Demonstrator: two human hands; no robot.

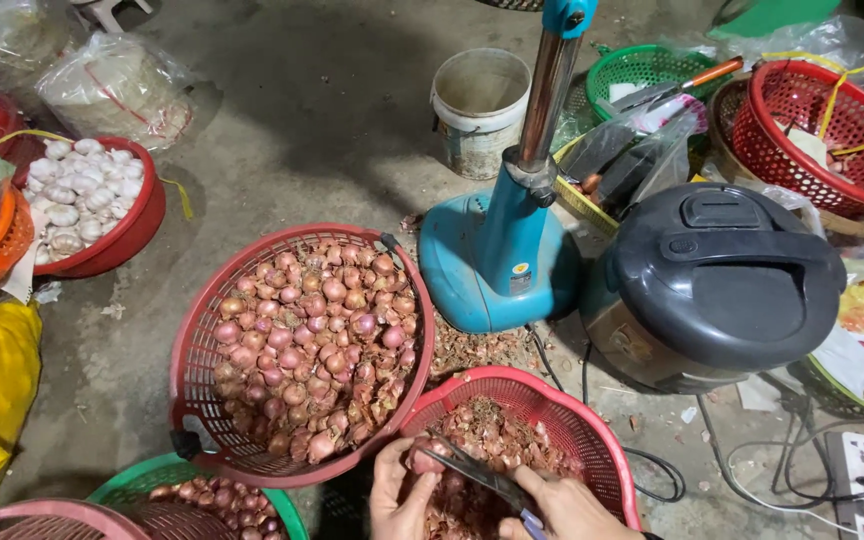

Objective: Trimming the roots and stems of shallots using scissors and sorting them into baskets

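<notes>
Over the small red basket (pixel 592 420) of peelings on the concrete floor (pixel 302 110), the left hand (pixel 399 495) grips a shallot (pixel 422 460) while the right hand (pixel 562 505) clasps scissors (pixel 482 478) against it; the big shallot basket (pixel 202 340) sits just left

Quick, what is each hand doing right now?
Left hand: closed on a small shallot over the red basket.
Right hand: closed on a knife, blade at the shallot.

Clear plastic bags (pixel 117 85) lie upper left; a small round yellow sticker (pixel 520 269) marks the blue fan base (pixel 462 270).
</notes>
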